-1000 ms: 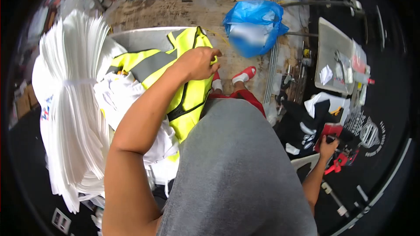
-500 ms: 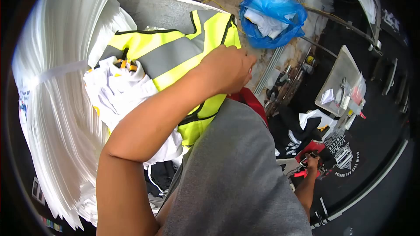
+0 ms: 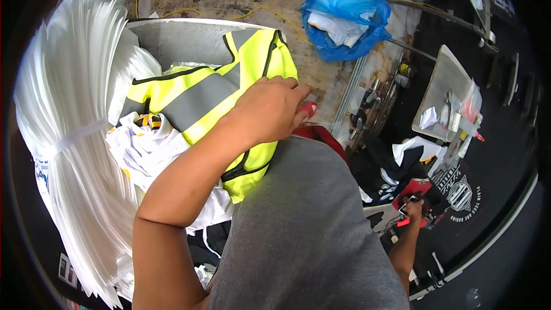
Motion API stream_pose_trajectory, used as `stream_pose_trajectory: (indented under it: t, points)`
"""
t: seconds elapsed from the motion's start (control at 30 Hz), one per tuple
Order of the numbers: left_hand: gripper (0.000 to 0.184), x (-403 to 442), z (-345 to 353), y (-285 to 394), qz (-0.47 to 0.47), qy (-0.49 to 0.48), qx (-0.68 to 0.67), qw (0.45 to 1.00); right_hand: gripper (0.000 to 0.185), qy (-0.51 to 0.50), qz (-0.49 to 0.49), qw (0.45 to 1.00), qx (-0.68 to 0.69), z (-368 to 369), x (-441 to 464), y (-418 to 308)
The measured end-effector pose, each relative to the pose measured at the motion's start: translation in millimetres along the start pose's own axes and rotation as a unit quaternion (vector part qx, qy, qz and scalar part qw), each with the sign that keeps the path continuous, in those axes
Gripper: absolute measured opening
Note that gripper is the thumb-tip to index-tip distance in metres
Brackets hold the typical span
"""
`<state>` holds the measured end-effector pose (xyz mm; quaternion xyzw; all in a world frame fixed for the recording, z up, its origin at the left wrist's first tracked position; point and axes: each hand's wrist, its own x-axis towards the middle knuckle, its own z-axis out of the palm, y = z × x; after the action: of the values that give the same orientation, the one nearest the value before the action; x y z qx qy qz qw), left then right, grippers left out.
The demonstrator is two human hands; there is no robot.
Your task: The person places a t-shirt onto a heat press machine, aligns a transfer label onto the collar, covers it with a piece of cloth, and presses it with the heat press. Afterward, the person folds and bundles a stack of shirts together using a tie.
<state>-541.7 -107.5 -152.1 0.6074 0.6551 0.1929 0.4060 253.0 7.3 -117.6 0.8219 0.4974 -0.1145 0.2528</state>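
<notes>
My left hand (image 3: 274, 109) hovers over a yellow-green vest (image 3: 209, 95) with grey bands and black edging. Its fingers are loosely bent and a little apart, with nothing visible between them. White garments (image 3: 146, 149) with orange bits lie beside the vest, next to a thick strapped bundle of thin white sheets (image 3: 72, 97). Far to the right, my right hand (image 3: 413, 209) is closed around the dark handle of a red and black device (image 3: 414, 189). Small parts of its grip are hard to make out.
A blue plastic bag (image 3: 344, 23) with white cloth inside hangs beyond my legs. On the right are a grey tray (image 3: 439, 95) with small items, black printed cloth (image 3: 459, 195) and metal rails. A grey bin (image 3: 172, 37) stands under the vest. Yellow cord crosses the floor.
The view has swung and moved closer to the left side. My left hand stays above the vest, its fingers slightly more curled. My right hand remains at the red and black device.
</notes>
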Motion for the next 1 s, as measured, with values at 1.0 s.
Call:
stream_pose_trajectory:
  t: [1.0]
  points:
    - [0.021, 18.5, -14.4, -38.3, -0.211, 0.171, 0.003, 0.962, 0.017, -0.338, -0.320, 0.840, 0.279, 66.8, 19.0, -452.6]
